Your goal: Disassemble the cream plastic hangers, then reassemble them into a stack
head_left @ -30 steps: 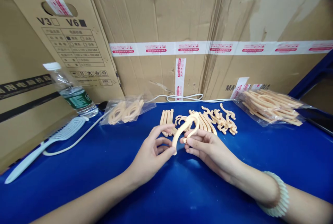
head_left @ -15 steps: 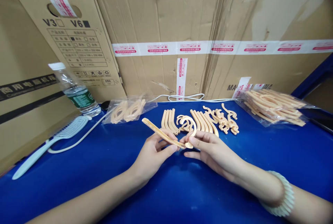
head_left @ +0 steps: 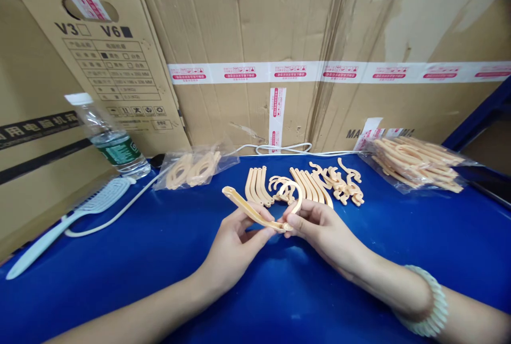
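Note:
Between the thumb and fingers of my left hand point(head_left: 243, 232) is a long beige plastic arm piece point(head_left: 243, 204), hollow along its inner side and slanting up to the left. My right hand point(head_left: 319, 227) pinches a beige plastic hook point(head_left: 298, 195) by its lower end, the curve standing upward. The hook's foot meets the lower end of the arm piece; whether they are joined I cannot tell. Behind my hands lie a left row of arm pieces point(head_left: 255, 184), a right row of arm pieces point(head_left: 313, 187), more hooks point(head_left: 275, 180) and small S-shaped pieces point(head_left: 351, 187).
A bagged set of beige rings point(head_left: 179, 171) lies back left, a bag of beige parts point(head_left: 419, 160) back right. At the left are a water bottle point(head_left: 115, 147), a pale blue hairbrush point(head_left: 80, 216) and a white cable point(head_left: 120, 219). Cardboard boxes point(head_left: 239, 115) stand behind the blue tabletop point(head_left: 159, 280).
The arm piece and the hook have come together; the hook's foot now sits at the arm piece's end. My right fingers have closed in. The view has shifted slightly.

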`<control>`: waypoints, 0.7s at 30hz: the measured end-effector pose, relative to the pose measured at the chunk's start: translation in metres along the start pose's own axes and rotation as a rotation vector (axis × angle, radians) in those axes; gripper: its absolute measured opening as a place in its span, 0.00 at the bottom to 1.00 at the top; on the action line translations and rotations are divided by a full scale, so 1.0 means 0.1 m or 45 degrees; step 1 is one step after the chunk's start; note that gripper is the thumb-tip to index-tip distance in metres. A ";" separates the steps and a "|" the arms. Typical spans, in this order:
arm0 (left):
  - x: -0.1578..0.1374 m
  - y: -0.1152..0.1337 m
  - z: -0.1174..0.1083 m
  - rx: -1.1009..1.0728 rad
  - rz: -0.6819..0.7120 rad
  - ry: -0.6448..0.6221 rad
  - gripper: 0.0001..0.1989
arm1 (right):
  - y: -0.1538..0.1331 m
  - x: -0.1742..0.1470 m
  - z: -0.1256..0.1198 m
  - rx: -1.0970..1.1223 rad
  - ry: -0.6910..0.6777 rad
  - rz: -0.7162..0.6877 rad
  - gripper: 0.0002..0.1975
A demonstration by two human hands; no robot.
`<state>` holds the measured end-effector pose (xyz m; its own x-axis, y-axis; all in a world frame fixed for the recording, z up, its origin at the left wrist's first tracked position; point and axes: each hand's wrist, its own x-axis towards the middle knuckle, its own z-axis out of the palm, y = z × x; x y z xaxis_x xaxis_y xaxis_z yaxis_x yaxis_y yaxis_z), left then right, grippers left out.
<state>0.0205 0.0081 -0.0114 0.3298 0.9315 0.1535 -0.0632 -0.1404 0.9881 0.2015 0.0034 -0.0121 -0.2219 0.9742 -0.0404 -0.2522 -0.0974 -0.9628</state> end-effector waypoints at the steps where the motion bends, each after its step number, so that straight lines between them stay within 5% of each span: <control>1: -0.01 -0.01 0.01 0.002 0.001 0.010 0.04 | 0.01 0.00 0.00 -0.020 0.021 -0.007 0.17; 13: -0.09 -0.04 0.07 0.153 0.195 0.035 0.02 | 0.00 -0.03 0.04 -0.175 0.109 -0.010 0.12; 21: -0.07 -0.03 0.11 0.061 0.007 0.101 0.05 | 0.05 -0.02 0.08 -0.254 0.139 -0.073 0.08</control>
<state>0.0284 -0.0012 -0.0148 0.2537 0.9541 0.1593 -0.0187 -0.1598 0.9870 0.1935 -0.0003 -0.0147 -0.1069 0.9943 -0.0022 -0.0677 -0.0095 -0.9977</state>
